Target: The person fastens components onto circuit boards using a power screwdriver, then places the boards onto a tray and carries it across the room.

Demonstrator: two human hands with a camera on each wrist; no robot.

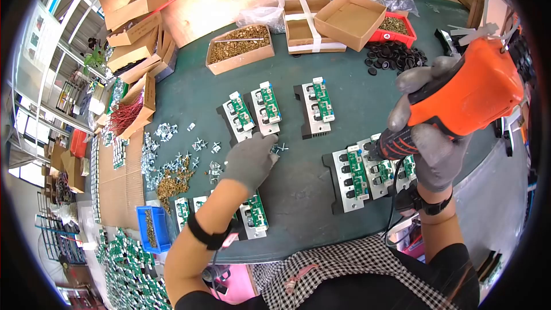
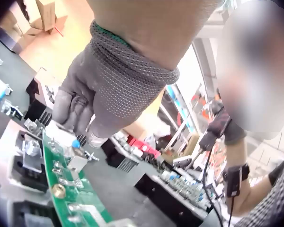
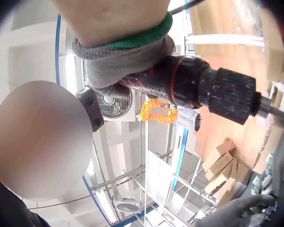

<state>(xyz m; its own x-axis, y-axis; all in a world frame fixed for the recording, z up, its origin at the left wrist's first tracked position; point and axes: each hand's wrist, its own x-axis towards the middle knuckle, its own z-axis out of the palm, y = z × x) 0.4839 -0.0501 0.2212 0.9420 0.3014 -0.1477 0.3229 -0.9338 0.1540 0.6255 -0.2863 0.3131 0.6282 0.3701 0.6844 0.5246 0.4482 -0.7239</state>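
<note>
My right hand grips an orange and black power driver; its black chuck holds a metal bit in the right wrist view. My left hand has its fingers curled around small metal pieces, just below two metal blocks carrying green circuit boards. In the left wrist view, a green board lies below the gloved left hand. Another block with a board stands to the right. More boards on blocks sit below the driver, and others near the table's front edge.
Loose metal fasteners and brass pieces lie left, near a blue bin. Along the back are a carton of brass pieces, empty cartons, a red tray and black round parts. A cable hangs by the right wrist.
</note>
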